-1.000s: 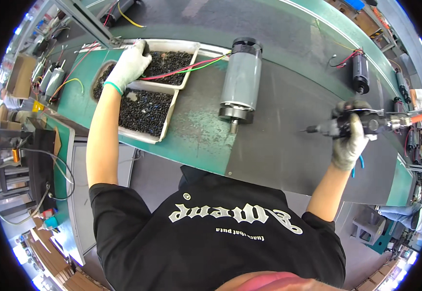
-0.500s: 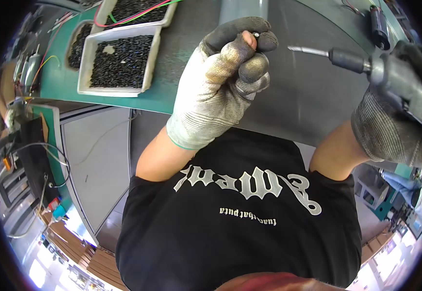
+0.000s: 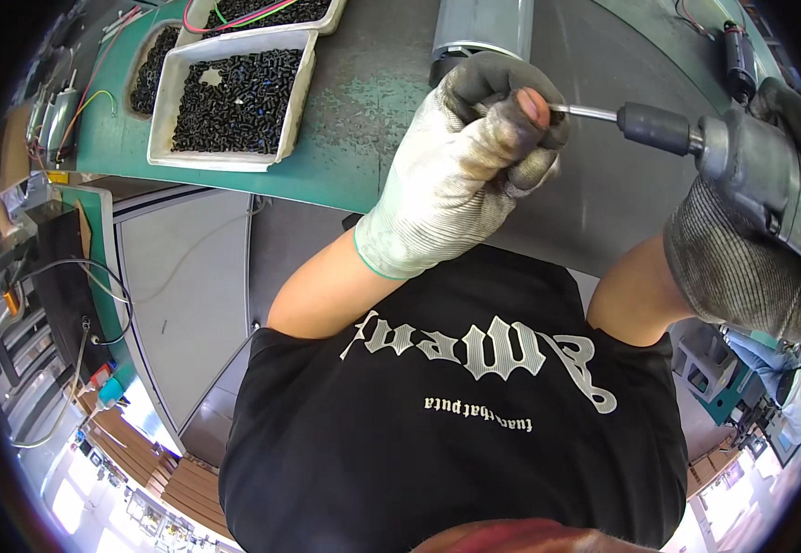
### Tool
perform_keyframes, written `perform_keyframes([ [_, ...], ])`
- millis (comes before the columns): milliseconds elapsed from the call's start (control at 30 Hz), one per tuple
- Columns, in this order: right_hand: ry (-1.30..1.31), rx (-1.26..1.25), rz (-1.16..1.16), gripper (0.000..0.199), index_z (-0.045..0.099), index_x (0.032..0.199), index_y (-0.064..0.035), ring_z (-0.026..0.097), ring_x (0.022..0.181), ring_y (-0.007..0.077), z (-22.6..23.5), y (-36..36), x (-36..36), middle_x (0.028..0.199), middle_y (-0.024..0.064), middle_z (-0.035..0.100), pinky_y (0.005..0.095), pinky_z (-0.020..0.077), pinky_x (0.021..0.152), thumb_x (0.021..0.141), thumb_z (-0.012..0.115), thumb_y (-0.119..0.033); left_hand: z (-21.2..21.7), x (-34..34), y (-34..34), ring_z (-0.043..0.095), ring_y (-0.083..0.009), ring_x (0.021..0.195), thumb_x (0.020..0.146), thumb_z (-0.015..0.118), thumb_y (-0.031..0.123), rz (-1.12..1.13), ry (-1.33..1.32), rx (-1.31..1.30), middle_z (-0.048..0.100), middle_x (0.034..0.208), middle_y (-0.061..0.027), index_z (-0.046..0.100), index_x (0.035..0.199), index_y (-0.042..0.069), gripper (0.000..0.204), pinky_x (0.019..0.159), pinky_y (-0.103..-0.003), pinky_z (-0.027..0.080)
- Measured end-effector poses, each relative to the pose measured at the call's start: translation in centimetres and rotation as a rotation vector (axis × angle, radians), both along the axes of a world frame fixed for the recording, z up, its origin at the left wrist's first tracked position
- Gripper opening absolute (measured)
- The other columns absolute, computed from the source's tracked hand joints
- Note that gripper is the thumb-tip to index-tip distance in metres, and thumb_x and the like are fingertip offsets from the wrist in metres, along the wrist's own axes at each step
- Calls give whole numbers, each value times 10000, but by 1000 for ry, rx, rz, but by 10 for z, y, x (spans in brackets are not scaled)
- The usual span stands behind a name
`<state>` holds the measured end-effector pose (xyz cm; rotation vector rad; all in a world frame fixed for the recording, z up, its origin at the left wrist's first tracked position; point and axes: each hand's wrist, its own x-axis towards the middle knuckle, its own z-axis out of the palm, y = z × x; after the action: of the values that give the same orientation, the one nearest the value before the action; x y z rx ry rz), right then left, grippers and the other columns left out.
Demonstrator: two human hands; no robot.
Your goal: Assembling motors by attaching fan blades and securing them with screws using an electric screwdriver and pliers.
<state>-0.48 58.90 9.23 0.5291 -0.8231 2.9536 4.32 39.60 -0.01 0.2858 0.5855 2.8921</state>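
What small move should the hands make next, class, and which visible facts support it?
Probably ease the power tool, held in the right hand, slightly toward the left hand, with its bit in line. The bit's tip appears to meet that hand, which is curled as if pinching something. Whatever it may hold is hidden, so a slow, straight push seems wisest.

A head-worn fisheye looks down at the nearby hands (image 3: 474, 166).

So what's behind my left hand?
Behind your left hand, the grey cylinder shows partly, with some of its black near end. The hand covers the rest of that end, so I can't tell what's there.
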Motion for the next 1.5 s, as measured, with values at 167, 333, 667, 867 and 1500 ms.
perform_keyframes([
  [167,-22,-21,38,255,550,1012,11,450,920,195,6,8,-1,976,102,501,341,437,794,771,591,-63,9,7,-16,460,-69,613,871,709,308,182,49,-645,578,825,-38,607,1005,23,331,565,-220,385],
  [333,-57,-29,66,247,555,1001,14,450,912,193,-18,-3,0,967,101,499,337,437,793,769,590,-65,-7,26,-15,413,-66,567,926,637,326,-216,-331,-311,552,805,-27,542,1047,47,319,506,-214,339],
  [667,-64,-55,61,233,566,977,21,449,896,188,-37,-37,-12,951,99,497,329,437,790,764,588,-69,-16,0,-19,510,-81,595,968,552,357,-64,-752,-159,573,767,-32,569,1038,15,349,540,-220,400],
  [867,-58,-50,74,225,572,963,25,449,886,185,-41,-47,-19,941,98,496,324,437,789,761,587,-71,-4,4,-9,484,-61,475,922,603,184,185,-494,-1135,583,617,-17,621,887,-19,207,440,-231,388],
  [1500,-147,213,-331,297,542,1078,-33,474,957,220,-33,-74,-18,1041,92,506,393,438,836,806,601,-134,-14,-1,-26,359,-34,461,966,573,341,-142,-505,-758,454,541,19,593,957,-10,352,447,-199,273],
])
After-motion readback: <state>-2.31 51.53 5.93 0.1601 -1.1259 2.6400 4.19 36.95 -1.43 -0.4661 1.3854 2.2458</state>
